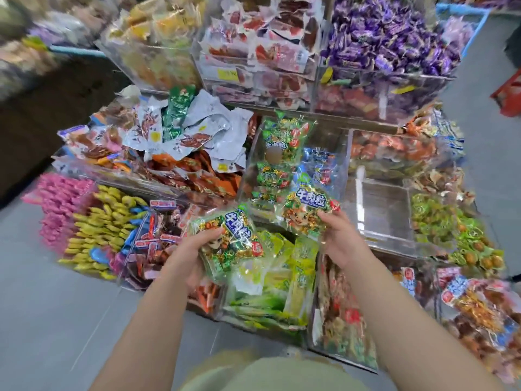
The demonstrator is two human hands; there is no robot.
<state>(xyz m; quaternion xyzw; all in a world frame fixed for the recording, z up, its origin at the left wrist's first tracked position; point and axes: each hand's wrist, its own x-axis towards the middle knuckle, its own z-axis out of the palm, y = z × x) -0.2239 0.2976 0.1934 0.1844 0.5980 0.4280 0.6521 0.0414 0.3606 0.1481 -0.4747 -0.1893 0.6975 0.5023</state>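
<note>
My left hand (191,253) grips a green snack bag (234,241) from its left side. My thumb lies across the front, over the cartoon print, and the rest of my fingers curl underneath, mostly out of sight. The bag is tilted, its blue-lettered top pointing up and away from me. It hangs just above the yellow-green packets (284,280) in the front bin.

My right hand (342,241) holds a second green bag (306,214) of the same kind by its lower right corner. Here my fingers (328,218) are curled onto the bag's edge and pinch it. This bag stands more upright, at the mouth of the clear bin (345,153) on the middle tier. I cannot tell whether it touches the bags stacked there or sits just in front of them. In that bin lie more green bags (282,136), with a blue bag (320,165) beside them.

The two bags in my hands are near each other but apart, the left one lower and closer to me.

Right of my right hand stands another clear box (380,215). Off to the left are yellow sweets (107,221) and, past them, pink sweets (59,198). Silver packets (197,128) are heaped on the tier above those. Purple sweets (394,32) fill the top right bin, and the grey floor (56,306) shows at lower left
</note>
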